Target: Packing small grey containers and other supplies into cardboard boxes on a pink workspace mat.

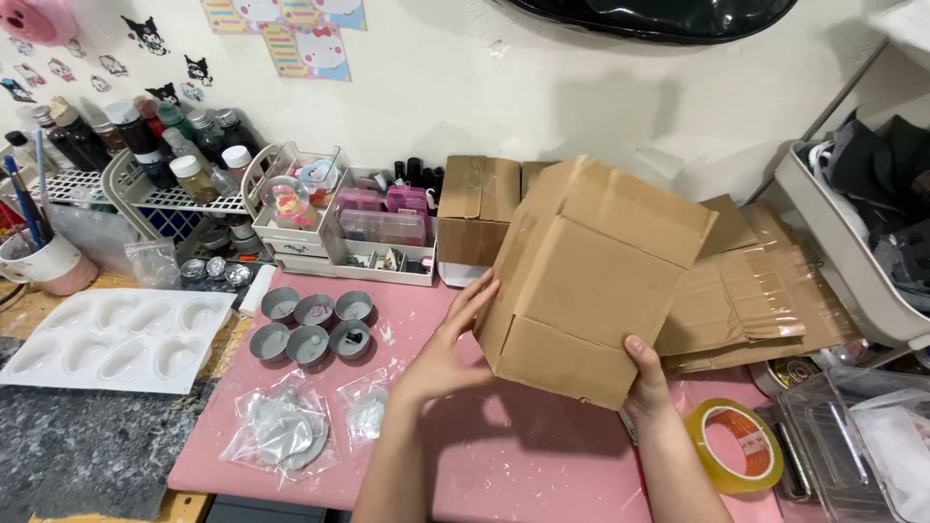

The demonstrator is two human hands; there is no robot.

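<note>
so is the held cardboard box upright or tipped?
Tipped: the cardboard box is held off the mat, tilted, between left hand and right hand.

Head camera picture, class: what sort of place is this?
Probably a home craft workbench. A white mould tray, small grey cups and bottles in a rack suggest casting work; both hands hold a cardboard box near packing tape.
</note>
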